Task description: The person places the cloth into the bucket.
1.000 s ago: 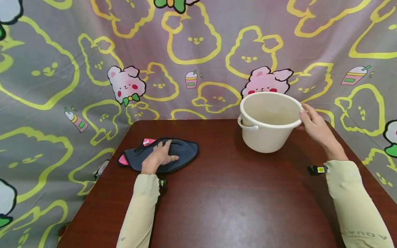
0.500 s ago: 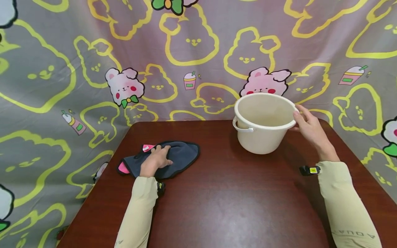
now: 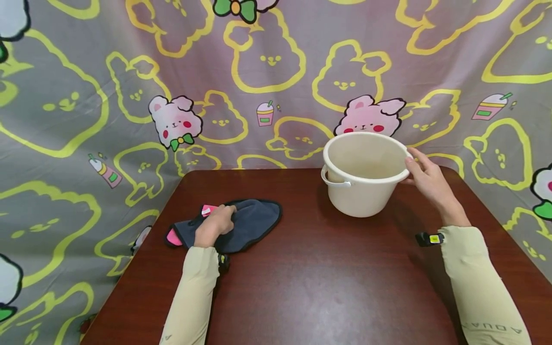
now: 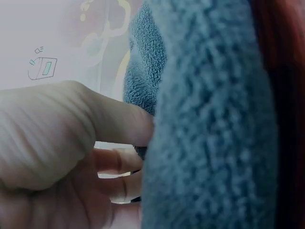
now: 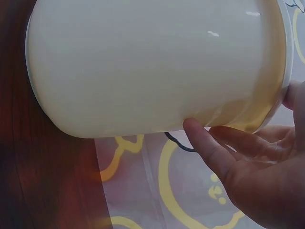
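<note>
Left hand [image 3: 217, 224]: fingers curled, pinching the dark blue cloth [image 3: 258, 218], which lies beneath it and extends to both sides; the left wrist view shows the thumb [image 4: 128, 121] against the plush fabric, with the other fingertips hidden behind it. A pink part [image 3: 174, 237] of the cloth shows on the hand's outer side. Right hand [image 3: 431, 182]: partly curled, gripping the rim of the cream bucket [image 3: 360, 196], just inward of the hand; in the right wrist view, fingers [image 5: 205, 140] touch the outer wall. The bucket's handle [image 3: 336, 183] hangs on the side away from this hand.
</note>
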Action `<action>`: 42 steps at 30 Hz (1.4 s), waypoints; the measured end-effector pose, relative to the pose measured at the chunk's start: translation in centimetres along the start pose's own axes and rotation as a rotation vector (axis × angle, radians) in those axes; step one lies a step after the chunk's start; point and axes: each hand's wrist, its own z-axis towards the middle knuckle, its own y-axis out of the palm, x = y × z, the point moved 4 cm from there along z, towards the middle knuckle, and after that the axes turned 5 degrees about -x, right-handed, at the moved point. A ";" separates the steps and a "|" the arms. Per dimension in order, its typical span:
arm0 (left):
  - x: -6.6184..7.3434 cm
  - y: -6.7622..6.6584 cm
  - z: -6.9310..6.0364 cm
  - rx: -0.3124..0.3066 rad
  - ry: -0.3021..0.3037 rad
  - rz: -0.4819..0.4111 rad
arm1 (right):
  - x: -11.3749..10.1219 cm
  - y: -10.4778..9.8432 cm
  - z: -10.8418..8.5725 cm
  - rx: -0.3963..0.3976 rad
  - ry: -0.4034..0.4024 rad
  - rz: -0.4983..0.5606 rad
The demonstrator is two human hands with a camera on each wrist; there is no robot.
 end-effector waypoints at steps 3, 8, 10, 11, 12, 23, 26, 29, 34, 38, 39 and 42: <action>0.2 -0.3 0.1 0.021 0.038 -0.003 | -0.2 0.0 0.1 0.004 0.001 -0.003; 0.4 -1.2 -0.1 0.086 0.086 -0.010 | -0.3 0.0 0.1 0.006 -0.006 -0.005; 0.4 -1.6 -0.3 0.111 0.102 -0.015 | -0.3 0.1 0.1 0.006 -0.007 -0.006; 0.5 -1.8 -0.4 0.128 0.112 -0.017 | -0.2 0.1 0.1 0.006 -0.006 -0.006; 0.6 -1.9 -0.4 0.143 0.115 -0.016 | -0.2 0.1 0.1 0.004 -0.004 -0.003; 2.9 -4.9 -1.2 0.300 0.154 -0.048 | 0.1 0.1 0.3 -0.009 0.000 0.064; 4.0 -6.0 -1.5 0.345 0.167 -0.058 | 0.0 0.1 0.4 -0.015 -0.008 0.077; 5.1 -7.0 -1.9 0.394 0.199 -0.071 | -0.1 0.1 0.3 -0.017 -0.008 0.078; 6.8 -8.5 -2.5 0.487 0.247 -0.098 | -0.1 0.0 0.1 -0.016 0.001 0.055; 8.2 -9.6 -2.8 0.573 0.279 -0.135 | 0.0 -0.1 0.1 -0.013 0.005 0.031; 8.5 -9.9 -2.9 0.592 0.289 -0.147 | 0.0 -0.2 0.2 -0.014 0.004 0.030; 9.5 -10.6 -3.2 0.638 0.315 -0.201 | 0.1 -0.1 0.3 -0.020 0.002 0.034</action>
